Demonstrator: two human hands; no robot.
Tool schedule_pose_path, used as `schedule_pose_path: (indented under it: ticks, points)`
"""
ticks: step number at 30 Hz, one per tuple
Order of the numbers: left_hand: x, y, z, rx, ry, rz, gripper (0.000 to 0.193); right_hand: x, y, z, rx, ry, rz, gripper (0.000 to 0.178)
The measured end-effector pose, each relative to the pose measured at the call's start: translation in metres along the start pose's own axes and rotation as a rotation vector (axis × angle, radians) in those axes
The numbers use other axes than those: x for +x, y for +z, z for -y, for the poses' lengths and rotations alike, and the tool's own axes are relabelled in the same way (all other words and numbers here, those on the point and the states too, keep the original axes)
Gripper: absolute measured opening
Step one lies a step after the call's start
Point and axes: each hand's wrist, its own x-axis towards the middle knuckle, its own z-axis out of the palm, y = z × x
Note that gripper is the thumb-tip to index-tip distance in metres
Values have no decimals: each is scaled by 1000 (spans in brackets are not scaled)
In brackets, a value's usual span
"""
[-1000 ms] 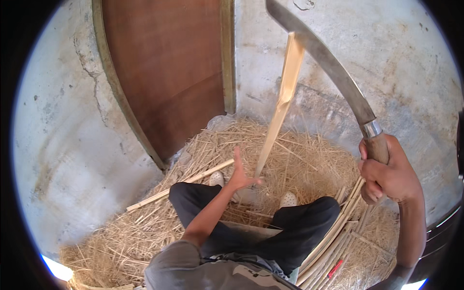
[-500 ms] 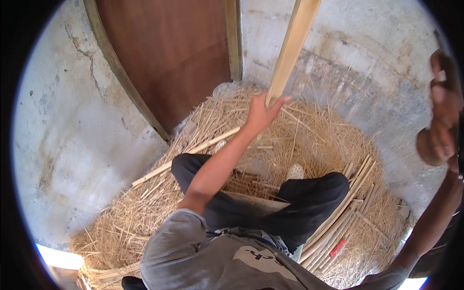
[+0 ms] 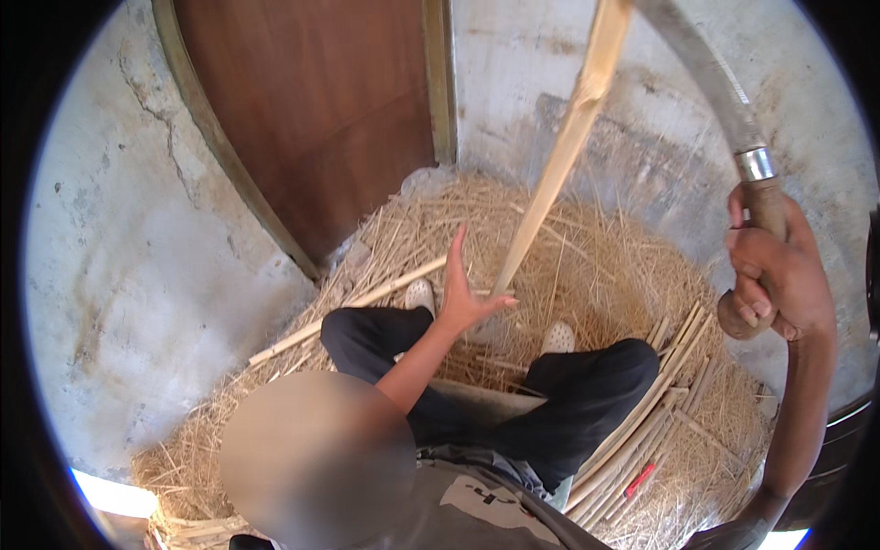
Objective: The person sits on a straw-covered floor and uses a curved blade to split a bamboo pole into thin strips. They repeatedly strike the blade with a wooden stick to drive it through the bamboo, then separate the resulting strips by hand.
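Observation:
A long pale strip of split wood or bamboo [image 3: 555, 174] stands steeply tilted before me, its top running out of view. My left hand [image 3: 467, 302] is open by its lower end, fingers and thumb spread; the thumb overlaps the tip, and I cannot tell whether they touch. My right hand [image 3: 784, 261], raised at the right, is closed around the wooden handle of a curved knife [image 3: 710, 78]. Its grey blade arcs up left to the strip at the upper edge, where it seems to meet the wood; the blade's end is out of view.
Straw-like shavings [image 3: 632, 257] cover the floor around my crossed legs. A bundle of long strips [image 3: 637, 431] lies at my right, with a red-handled object [image 3: 639, 480] on it. Another pole [image 3: 367, 298] lies left. A brown door [image 3: 312, 110] and worn plaster walls [image 3: 156, 302] enclose the corner.
My left hand has let go of the strip and dropped lower, with its fingers spreading. My right hand has swung inward with the knife, bringing the blade into view across the top.

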Motion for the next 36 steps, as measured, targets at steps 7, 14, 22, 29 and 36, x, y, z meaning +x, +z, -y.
schedule_pose_path:
  ticks: [7, 14, 22, 29, 36]
  points:
    - [77, -12, -112, -16, 393, -293, 88, 13, 32, 16, 121, -63, 141, 22]
    - [132, -62, -228, -508, 219, -151, 77, 26, 82, 32, 380, -198, 259, 29]
    - [152, -116, -274, -109, 160, 148, 84, 48, 148, 36, 693, -230, 258, 36]
    - [174, -162, -252, 11, -55, 97, 54, 78, 86, -49, -20, -510, -136, 45]
    - [219, -203, -233, 175, -110, 75, 45, 3, -105, -552, -588, 487, -567, 60]
